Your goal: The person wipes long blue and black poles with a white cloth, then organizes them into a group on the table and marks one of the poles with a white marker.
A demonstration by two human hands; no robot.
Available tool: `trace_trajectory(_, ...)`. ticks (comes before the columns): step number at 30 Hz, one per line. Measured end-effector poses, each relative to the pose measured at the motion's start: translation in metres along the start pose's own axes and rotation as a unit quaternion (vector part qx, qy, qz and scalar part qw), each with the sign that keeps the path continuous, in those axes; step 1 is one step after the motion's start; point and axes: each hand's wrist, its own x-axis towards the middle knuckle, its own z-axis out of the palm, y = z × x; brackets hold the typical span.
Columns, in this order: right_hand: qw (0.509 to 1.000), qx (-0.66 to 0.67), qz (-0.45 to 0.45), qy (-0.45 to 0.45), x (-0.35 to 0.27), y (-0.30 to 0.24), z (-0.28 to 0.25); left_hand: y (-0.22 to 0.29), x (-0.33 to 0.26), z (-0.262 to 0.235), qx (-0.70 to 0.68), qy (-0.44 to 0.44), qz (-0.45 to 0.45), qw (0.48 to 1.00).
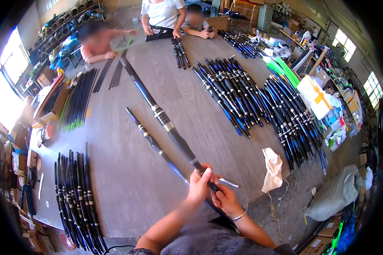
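My left hand [198, 185] is closed around the lower part of a black and blue fishing rod [181, 142] with a silver-ringed reel seat. The rod slants up and away to the left above the table. Just below, my right hand [227, 201] has its fingers closed on the same rod near its lower end. A second fishing rod [161, 149], thinner, lies on the table to the left of the held one. Beside my fingers shows a slim whitish stick [229, 182]; whether a hand touches it I cannot tell.
Bundles of fishing rods lie at the table's near left [77, 199], right [232, 91] and far right [295, 123]. A crumpled cream cloth [271, 170] rests at the right edge. Thin black rod blanks [80, 97] lie far left. Several people [164, 17] are at the far side.
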Motion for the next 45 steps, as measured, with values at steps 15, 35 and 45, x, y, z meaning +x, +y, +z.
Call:
trace_trajectory(15, 0.934, -0.337, -0.022, 0.113, -0.119, -0.023, 0.0, 0.124, 0.07, -0.093, -0.157, 0.029, 0.133, 0.978)
trace_trajectory(35, 0.561, -0.79, -0.138, 0.203, -0.126, -0.035, 0.048, 0.143, 0.133, -0.067, -0.048, 0.337, 0.078, 0.937)
trace_trajectory(45, 0.659, -0.739, -0.016, 0.141, -0.14, -0.031, 0.059, 0.146, 0.129, -0.091, -0.11, 0.278, 0.016, 0.954)
